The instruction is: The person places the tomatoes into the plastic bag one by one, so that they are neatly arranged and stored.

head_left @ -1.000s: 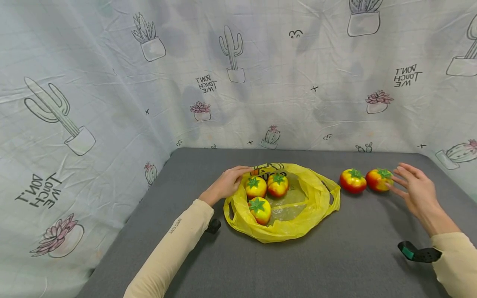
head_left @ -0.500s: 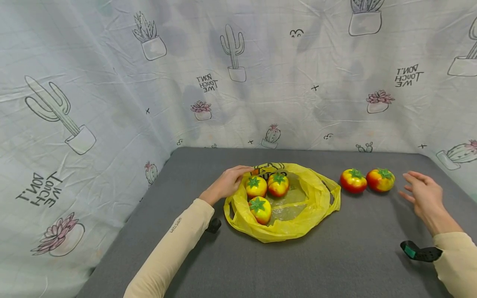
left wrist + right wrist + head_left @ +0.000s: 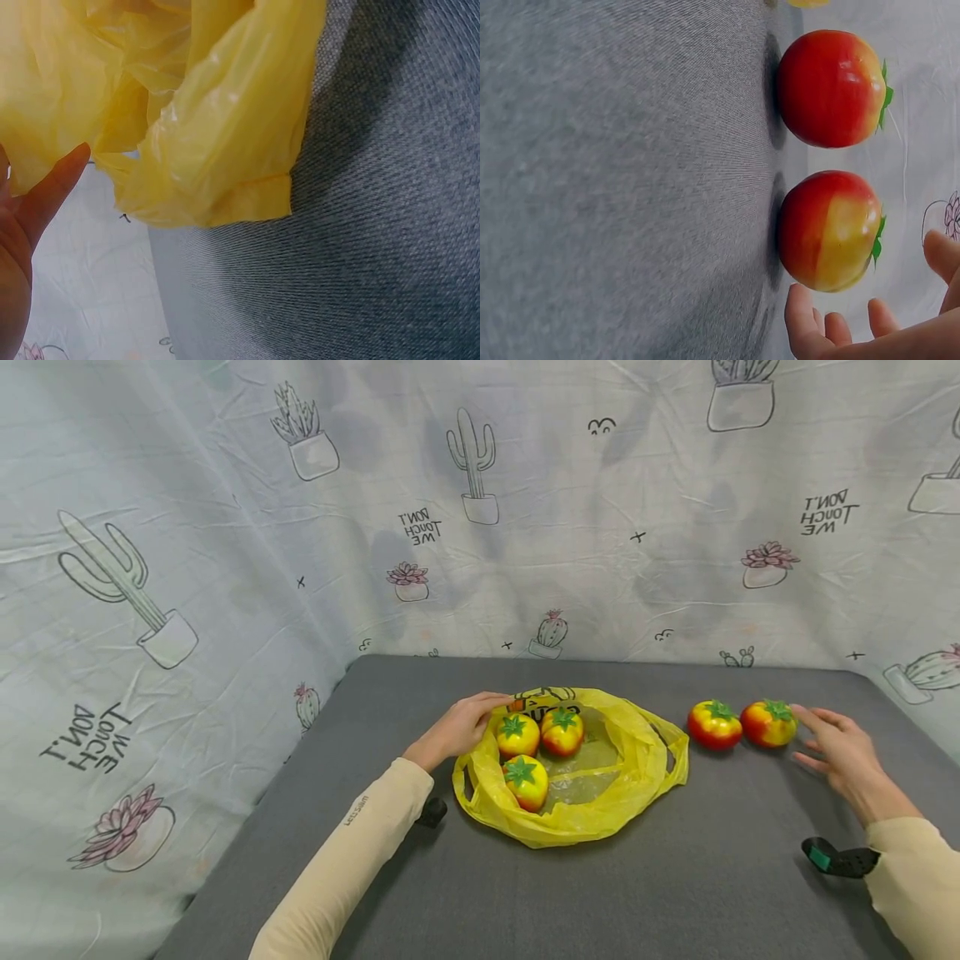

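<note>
My left hand (image 3: 459,728) pinches the left rim of a yellow plastic bag (image 3: 630,793); in the left wrist view the thumb (image 3: 56,187) lies against the crumpled plastic (image 3: 225,142). The bag's mouth is spread wide. Three glossy yellow-and-red tomatoes with green leafy tops sit inside: a front one (image 3: 526,783), a back left one (image 3: 517,737) and a back right one (image 3: 562,732). Right of the bag stand two more, a near-bag tomato (image 3: 714,725) and an outer tomato (image 3: 768,723). My right hand (image 3: 843,752) is open beside the outer one, fingertips right at its side.
The grey cloth-covered table (image 3: 637,893) reaches back to a pale curtain (image 3: 525,577) printed with cacti. Another curtain stretch (image 3: 150,710) closes off the left side. A black wrist strap (image 3: 838,858) sticks out below the right cuff.
My right hand first drew back to the right from the outer tomato, then came left again to its side. The left hand and the bag stayed in place.
</note>
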### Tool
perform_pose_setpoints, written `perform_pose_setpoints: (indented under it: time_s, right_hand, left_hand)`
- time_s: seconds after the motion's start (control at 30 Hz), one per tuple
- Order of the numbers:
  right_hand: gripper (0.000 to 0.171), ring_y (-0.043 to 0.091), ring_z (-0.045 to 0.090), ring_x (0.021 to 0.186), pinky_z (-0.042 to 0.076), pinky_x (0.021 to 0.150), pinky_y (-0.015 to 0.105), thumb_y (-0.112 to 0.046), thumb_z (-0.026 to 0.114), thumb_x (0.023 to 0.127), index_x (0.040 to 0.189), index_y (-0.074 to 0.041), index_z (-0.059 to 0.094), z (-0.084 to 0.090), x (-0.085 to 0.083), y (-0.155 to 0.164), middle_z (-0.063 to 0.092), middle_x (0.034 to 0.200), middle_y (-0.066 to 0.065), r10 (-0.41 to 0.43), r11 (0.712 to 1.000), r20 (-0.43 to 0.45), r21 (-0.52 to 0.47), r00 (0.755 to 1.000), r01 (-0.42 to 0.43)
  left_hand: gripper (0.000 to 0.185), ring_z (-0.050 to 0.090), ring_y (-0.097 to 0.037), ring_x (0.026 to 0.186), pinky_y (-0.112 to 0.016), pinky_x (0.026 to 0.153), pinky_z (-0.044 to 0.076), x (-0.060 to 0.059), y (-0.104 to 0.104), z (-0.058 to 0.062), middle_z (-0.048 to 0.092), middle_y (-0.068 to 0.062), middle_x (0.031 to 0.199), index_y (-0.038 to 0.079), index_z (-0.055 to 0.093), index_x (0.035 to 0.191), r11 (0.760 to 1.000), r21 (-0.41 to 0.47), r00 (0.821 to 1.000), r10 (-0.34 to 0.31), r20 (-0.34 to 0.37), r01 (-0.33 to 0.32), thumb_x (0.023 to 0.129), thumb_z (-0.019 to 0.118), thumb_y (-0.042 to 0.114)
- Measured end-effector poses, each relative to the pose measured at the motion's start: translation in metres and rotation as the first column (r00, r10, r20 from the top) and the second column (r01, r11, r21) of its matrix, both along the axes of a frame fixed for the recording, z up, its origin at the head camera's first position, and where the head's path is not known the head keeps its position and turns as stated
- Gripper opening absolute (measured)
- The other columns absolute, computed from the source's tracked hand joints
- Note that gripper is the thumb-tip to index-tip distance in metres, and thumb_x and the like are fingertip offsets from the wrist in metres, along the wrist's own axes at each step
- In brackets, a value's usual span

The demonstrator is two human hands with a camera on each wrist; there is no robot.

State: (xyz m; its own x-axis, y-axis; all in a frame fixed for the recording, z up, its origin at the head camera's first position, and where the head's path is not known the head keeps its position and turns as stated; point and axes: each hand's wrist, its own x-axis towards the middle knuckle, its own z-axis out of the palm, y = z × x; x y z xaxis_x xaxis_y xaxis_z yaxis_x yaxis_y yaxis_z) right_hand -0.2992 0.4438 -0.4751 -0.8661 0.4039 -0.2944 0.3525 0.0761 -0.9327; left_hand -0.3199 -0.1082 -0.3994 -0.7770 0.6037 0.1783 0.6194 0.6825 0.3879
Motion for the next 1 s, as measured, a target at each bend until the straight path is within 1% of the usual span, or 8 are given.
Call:
perform_pose_setpoints:
  time_s: [0.1,0.2,0.33,0.43,0.63,0.83,0.9,1.0]
  right_hand:
    - [0.108,0.049,0.008,0.136,0.05,0.054,0.019,-0.064,0.058,0.079,0.155,-0.012,0.002,0.008,0.001,-0.009,-0.009,0.156,0.02,0.043,0.999,0.005,0.012,0.999,-0.043]
    - [0.109,0.049,0.008,0.137,0.049,0.054,0.019,-0.064,0.058,0.08,0.154,-0.009,0.0,0.024,0.005,-0.024,-0.011,0.155,0.023,0.064,0.998,0.018,0.011,0.998,-0.064]
    - [0.109,0.05,0.01,0.136,0.053,0.058,0.026,-0.062,0.057,0.082,0.153,-0.003,-0.002,0.048,0.015,-0.046,-0.01,0.153,0.028,0.097,0.995,0.031,0.034,0.995,-0.098]
    - [0.107,0.05,0.016,0.133,0.054,0.063,0.03,-0.06,0.055,0.085,0.151,0.002,-0.003,0.059,0.02,-0.058,-0.007,0.151,0.032,0.123,0.989,0.039,0.082,0.992,-0.126]
    - [0.105,0.047,0.023,0.129,0.054,0.067,0.03,-0.054,0.057,0.087,0.15,0.003,-0.004,0.06,0.019,-0.064,-0.008,0.15,0.034,0.149,0.979,0.057,0.133,0.987,-0.155]
    - [0.102,0.044,0.034,0.116,0.054,0.065,0.03,-0.044,0.061,0.088,0.149,0.005,-0.004,0.058,0.014,-0.065,0.001,0.147,0.039,0.161,0.973,0.063,0.159,0.985,-0.169]
    - [0.1,0.043,0.035,0.112,0.053,0.064,0.03,-0.041,0.061,0.089,0.149,0.006,-0.005,0.058,0.014,-0.065,0.003,0.146,0.04,0.169,0.969,0.066,0.174,0.983,-0.178]
    - [0.099,0.044,0.034,0.113,0.053,0.064,0.029,-0.038,0.06,0.09,0.148,0.008,-0.005,0.058,0.014,-0.064,0.003,0.145,0.041,0.18,0.963,0.075,0.189,0.981,-0.192]
  left_hand:
    - [0.049,0.049,-0.024,0.121,-0.034,0.091,0.044,0.0,0.0,0.001,0.049,-0.01,0.138,0.01,0.05,0.139,1.0,0.0,1.0,-0.005,-0.011,0.005,0.094,0.048,-0.008]
    - [0.049,0.049,-0.025,0.121,-0.034,0.09,0.045,0.0,0.0,0.001,0.049,-0.01,0.137,0.01,0.05,0.139,1.0,0.001,1.0,-0.007,-0.015,0.007,0.094,0.049,-0.008]
    - [0.047,0.049,-0.024,0.122,-0.035,0.094,0.043,0.0,0.0,0.0,0.05,-0.01,0.137,0.01,0.051,0.139,1.0,0.006,1.0,-0.005,-0.015,0.005,0.095,0.048,-0.007]
    - [0.046,0.048,-0.024,0.123,-0.035,0.097,0.042,0.0,-0.001,-0.002,0.05,-0.01,0.137,0.01,0.052,0.138,1.0,0.009,1.0,-0.005,-0.019,0.005,0.095,0.048,-0.007]
    - [0.046,0.048,-0.025,0.123,-0.035,0.094,0.043,-0.001,-0.001,-0.003,0.05,-0.01,0.137,0.009,0.052,0.138,1.0,0.014,1.0,-0.009,-0.027,0.009,0.095,0.048,-0.007]
    - [0.046,0.048,-0.025,0.123,-0.036,0.094,0.043,0.0,-0.001,-0.003,0.05,-0.01,0.137,0.009,0.052,0.138,1.0,0.009,1.0,-0.007,-0.013,0.007,0.095,0.048,-0.007]
    - [0.047,0.049,-0.025,0.122,-0.035,0.093,0.044,0.0,-0.001,-0.003,0.049,-0.011,0.137,0.009,0.051,0.138,1.0,0.006,1.0,-0.011,-0.019,0.011,0.095,0.048,-0.007]
    - [0.048,0.051,-0.025,0.119,-0.034,0.088,0.045,0.0,-0.002,-0.004,0.049,-0.011,0.137,0.008,0.051,0.139,1.0,0.0,0.999,-0.019,-0.031,0.019,0.094,0.048,-0.008]
